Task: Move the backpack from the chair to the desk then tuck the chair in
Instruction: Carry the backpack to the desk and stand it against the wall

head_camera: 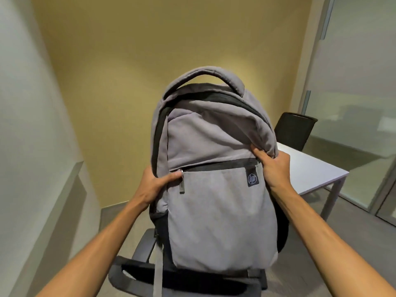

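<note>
Head view, one grey backpack (214, 189), left hand (153, 185) and right hand (273, 168) fingers clamped on it, two chairs (137, 269), one desk (310, 168)

Office chair (137, 273) mostly hidden behind grey backpack (214, 189), white desk (310, 168) partly blocked, second chair (295, 131) half covered, forearms cut off at bottom edge

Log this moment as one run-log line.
stage: lifting backpack | left hand: grips left side | right hand: grips right side | chair: below, not tucked | desk: to the right
</note>
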A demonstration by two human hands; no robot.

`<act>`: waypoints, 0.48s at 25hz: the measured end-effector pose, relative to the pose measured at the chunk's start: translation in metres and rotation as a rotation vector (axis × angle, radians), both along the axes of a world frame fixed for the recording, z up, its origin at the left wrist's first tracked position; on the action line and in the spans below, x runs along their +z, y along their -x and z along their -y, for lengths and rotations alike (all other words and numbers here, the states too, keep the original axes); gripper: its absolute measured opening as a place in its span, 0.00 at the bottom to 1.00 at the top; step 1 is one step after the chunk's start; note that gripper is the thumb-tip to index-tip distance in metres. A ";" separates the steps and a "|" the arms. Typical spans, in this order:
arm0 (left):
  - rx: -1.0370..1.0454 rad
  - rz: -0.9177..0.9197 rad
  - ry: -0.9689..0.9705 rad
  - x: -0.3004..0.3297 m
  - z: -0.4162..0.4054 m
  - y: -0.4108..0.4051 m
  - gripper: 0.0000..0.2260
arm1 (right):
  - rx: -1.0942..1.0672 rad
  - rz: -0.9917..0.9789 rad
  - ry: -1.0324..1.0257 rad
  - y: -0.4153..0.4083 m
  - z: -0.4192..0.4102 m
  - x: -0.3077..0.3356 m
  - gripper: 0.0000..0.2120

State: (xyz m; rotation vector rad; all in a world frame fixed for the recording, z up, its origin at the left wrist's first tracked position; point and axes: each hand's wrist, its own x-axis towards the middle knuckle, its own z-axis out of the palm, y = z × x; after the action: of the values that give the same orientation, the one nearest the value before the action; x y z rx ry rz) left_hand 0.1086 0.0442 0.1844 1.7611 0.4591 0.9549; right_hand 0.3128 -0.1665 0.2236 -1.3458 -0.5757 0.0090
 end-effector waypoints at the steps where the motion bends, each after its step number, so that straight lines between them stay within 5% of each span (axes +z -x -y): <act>1: -0.020 0.003 0.042 -0.013 -0.011 0.000 0.26 | -0.014 -0.006 -0.003 0.003 -0.013 0.000 0.02; 7: 0.145 0.186 0.293 -0.026 -0.094 -0.011 0.26 | -0.054 -0.028 0.025 0.026 -0.096 0.006 0.05; 12: 0.129 0.333 0.382 -0.001 -0.150 -0.015 0.03 | 0.073 0.053 0.097 0.029 -0.137 0.016 0.08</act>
State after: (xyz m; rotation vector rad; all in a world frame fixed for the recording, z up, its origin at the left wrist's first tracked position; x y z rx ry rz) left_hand 0.1234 0.1943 0.1835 1.2143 0.5049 1.1426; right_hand 0.2833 -0.0292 0.2394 -1.4219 -0.6766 0.0616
